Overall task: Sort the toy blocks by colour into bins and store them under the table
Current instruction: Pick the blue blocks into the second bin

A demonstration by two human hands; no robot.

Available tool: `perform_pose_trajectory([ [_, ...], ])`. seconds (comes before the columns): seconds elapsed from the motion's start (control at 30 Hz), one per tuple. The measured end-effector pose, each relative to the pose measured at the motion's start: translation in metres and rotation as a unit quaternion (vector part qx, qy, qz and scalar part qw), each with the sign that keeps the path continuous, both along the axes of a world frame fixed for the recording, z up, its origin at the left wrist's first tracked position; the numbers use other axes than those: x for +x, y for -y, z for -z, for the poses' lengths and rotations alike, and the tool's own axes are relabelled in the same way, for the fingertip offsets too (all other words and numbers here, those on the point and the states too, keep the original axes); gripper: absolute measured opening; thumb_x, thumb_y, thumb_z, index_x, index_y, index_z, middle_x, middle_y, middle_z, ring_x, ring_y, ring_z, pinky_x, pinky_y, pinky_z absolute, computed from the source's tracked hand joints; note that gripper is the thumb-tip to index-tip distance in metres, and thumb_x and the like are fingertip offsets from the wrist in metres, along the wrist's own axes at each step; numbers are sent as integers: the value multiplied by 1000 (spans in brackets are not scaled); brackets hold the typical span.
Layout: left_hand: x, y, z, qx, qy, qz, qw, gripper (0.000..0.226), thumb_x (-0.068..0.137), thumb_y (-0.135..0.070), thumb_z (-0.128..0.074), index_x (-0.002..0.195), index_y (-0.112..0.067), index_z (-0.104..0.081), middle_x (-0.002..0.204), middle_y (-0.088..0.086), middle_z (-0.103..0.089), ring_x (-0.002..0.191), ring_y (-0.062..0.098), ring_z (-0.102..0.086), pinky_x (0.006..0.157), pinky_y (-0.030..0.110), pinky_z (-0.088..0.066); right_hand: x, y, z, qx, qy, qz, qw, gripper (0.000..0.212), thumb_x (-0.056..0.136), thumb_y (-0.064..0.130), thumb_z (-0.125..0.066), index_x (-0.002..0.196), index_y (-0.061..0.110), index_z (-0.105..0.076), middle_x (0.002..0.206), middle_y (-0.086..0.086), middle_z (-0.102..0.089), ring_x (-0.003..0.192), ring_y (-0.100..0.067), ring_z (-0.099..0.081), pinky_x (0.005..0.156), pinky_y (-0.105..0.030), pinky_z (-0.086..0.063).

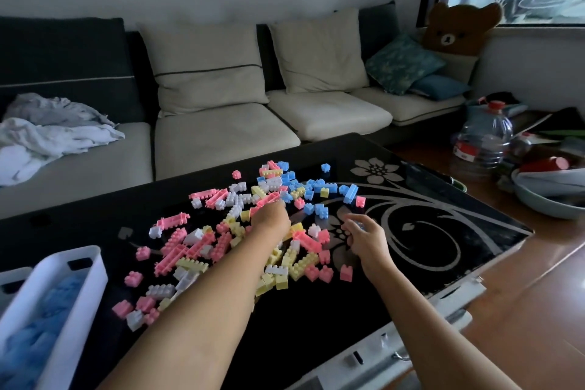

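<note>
Sofa (221, 136) well beyond fingers (351, 221); crumpled cloth (47, 133) far left of them; bear cushion (456, 30), water bottle (482, 139), basin (550, 199) far right.

The left hand (271, 216) shows only its back. Its fingertips are buried among the blocks (177, 250), so any grip is hidden, and the left forearm covers part of the pile. The right hand (364, 239) curls its fingers around something pale and blurred, too small to name. At the near left, the white bin (74, 253) is cut off by the frame edges, its blue contents a blur.
</note>
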State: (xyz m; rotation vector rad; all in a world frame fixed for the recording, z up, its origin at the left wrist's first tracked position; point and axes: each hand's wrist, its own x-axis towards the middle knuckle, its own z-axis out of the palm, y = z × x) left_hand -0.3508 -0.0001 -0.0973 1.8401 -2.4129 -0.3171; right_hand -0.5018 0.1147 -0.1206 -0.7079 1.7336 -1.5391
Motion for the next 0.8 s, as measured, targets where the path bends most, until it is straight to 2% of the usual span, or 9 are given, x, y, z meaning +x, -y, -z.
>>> perform_pose_trajectory([
  [0.1, 6, -2, -2, 4, 10, -11, 1000, 21, 92, -20, -51, 104, -4, -58, 104, 8, -64, 94, 23, -63, 63, 26, -45, 1, -7, -8, -11, 149, -20, 989, 19, 92, 15, -58, 107, 8, -67, 87, -4, -64, 59, -9, -50, 49, -19, -38],
  [0.2, 14, -7, -13, 31, -44, -31, 998, 37, 92, -26, -51, 120, -2, -51, 111, 11, -60, 94, 24, -64, 51, 23, -38, -5, -11, -12, -60, 386, -22, 920, 22, 91, 14, -58, 109, 3, -61, 88, -10, -60, 44, -4, -47, 39, -13, -39],
  [0.27, 25, -12, -26, 29, -117, -43, 992, 38, 92, -31, -50, 119, -4, -51, 107, 12, -63, 81, 21, -64, 56, 27, -42, -7, -13, -15, -101, 472, -38, 875, 19, 94, 16, -51, 108, 3, -56, 80, -9, -60, 39, -4, -45, 36, -11, -38],
  [0.3, 31, -16, -33, 26, -163, -36, 986, 28, 93, -31, -49, 103, -6, -57, 92, 11, -63, 67, 17, -58, 57, 27, -42, -7, -13, -17, -111, 488, -53, 864, 17, 95, 16, -49, 105, 5, -56, 76, -8, -60, 39, -3, -44, 35, -11, -37],
  [0.37, 53, -25, -50, 49, -272, -37, 960, 29, 95, -30, -43, 77, -10, -54, 70, 6, -52, 50, 12, -41, 52, 23, -38, 4, -12, -26, -109, 483, -96, 864, 14, 95, 18, -47, 99, 8, -56, 71, -6, -60, 37, -3, -42, 32, -11, -34],
  [0.43, 84, -38, -69, 98, -393, -73, 911, 29, 93, -25, -42, 71, -10, -54, 64, 3, -47, 48, 12, -37, 46, 21, -32, 21, -8, -34, -90, 468, -142, 868, 13, 93, 19, -48, 97, 10, -57, 71, -4, -59, 36, -3, -42, 29, -13, -30],
  [0.5, 119, -51, -82, 116, -453, -95, 879, 27, 91, -23, -44, 68, -12, -52, 63, 2, -46, 46, 11, -35, 42, 19, -28, 44, 0, -43, -73, 459, -192, 864, 11, 90, 19, -50, 94, 10, -56, 72, -3, -57, 37, -4, -42, 29, -14, -30],
  [0.7, 242, -87, -82, 47, -434, -173, 883, 34, 94, -19, -48, 61, -10, -47, 60, 6, -44, 46, 13, -33, 44, 18, -23, 164, 34, -69, 26, 396, -296, 869, 11, 93, 14, -53, 86, 7, -57, 73, -7, -58, 38, -6, -42, 32, -14, -30],
  [0.8, 294, -101, -65, 26, -365, -241, 899, 36, 93, -19, -43, 58, -11, -43, 55, 6, -40, 47, 17, -32, 47, 20, -24, 232, 51, -79, 85, 355, -349, 863, 14, 93, 18, -56, 84, 7, -60, 74, -6, -58, 42, -7, -47, 32, -16, -35],
])
